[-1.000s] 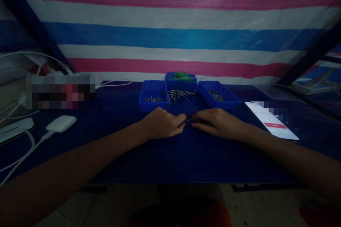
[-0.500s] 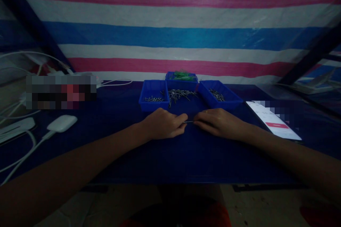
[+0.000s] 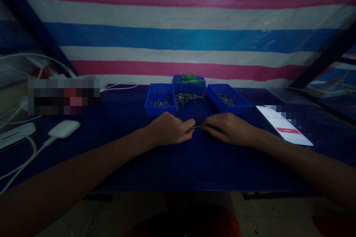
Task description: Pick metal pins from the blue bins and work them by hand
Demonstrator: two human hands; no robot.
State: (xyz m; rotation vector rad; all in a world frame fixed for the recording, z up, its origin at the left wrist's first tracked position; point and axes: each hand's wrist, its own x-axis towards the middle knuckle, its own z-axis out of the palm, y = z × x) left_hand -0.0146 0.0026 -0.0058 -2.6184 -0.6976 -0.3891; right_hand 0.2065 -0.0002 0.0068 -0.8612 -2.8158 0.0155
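Note:
Between my two hands runs a thin metal rod, lying level just above the blue table. My left hand is closed, pinching the rod's left end between thumb and forefinger. At the other end, my right hand is closed on it with the fingertips. Both rod ends are hidden by fingers. Beyond the hands a loose pile of thin metal rods lies on the table. A left blue bin and a right blue bin flank the pile, each holding several similar small metal pieces.
Behind the pile, a third blue bin holds green items. A lit phone lies to the right. On the left are a white charger, white cables and a blurred-out patch. A striped sheet hangs behind the table.
Both hands stay in nearly the same place, gripping the rod. The view has shifted very slightly; nothing else visibly moved.

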